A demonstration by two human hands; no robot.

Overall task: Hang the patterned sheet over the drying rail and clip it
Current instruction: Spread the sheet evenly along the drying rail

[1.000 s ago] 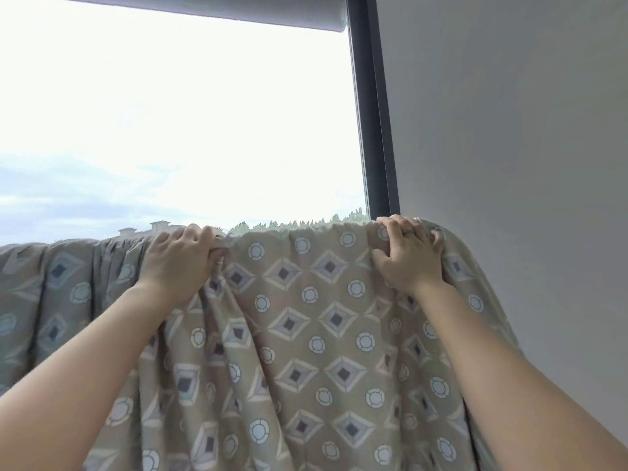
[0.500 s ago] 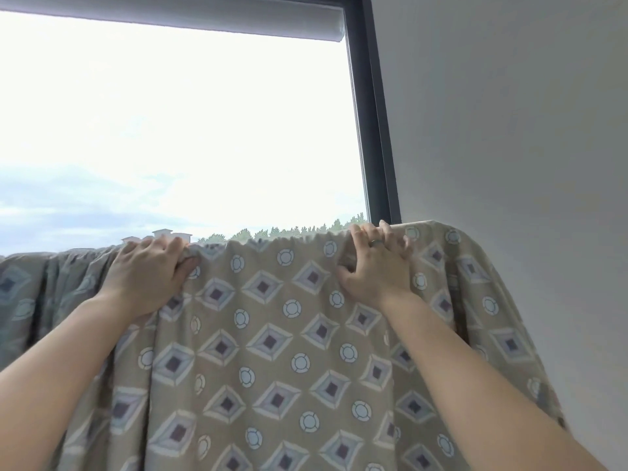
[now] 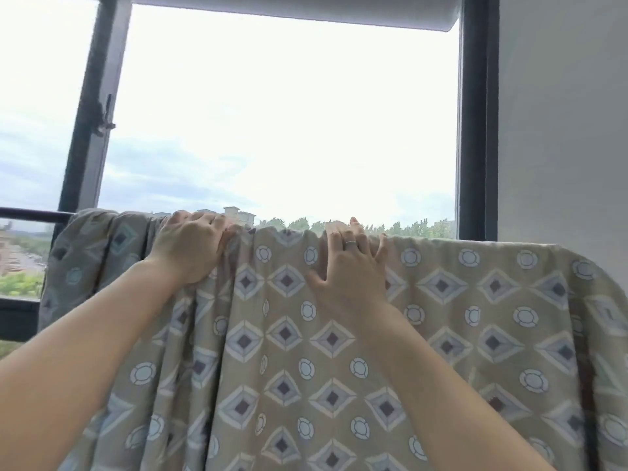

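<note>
Both forearms are bare with no sleeves in view, the left hand [image 3: 190,248] wears nothing, and the right hand [image 3: 351,277] carries a thin silver-coloured ring [image 3: 350,244] on one of its fingers [image 3: 334,246], with short plain nails on both hands

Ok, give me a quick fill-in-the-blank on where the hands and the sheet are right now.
1. The patterned sheet hangs over a dark ____ whose bare end shows at far left.
2. The ring is on the ____ hand.
3. The left hand grips fabric that is ____, while the fabric to the right of the right hand lies smooth.
4. The number of clips visible on the sheet is ____.

Missing words: rail; right; bunched; zero
</note>
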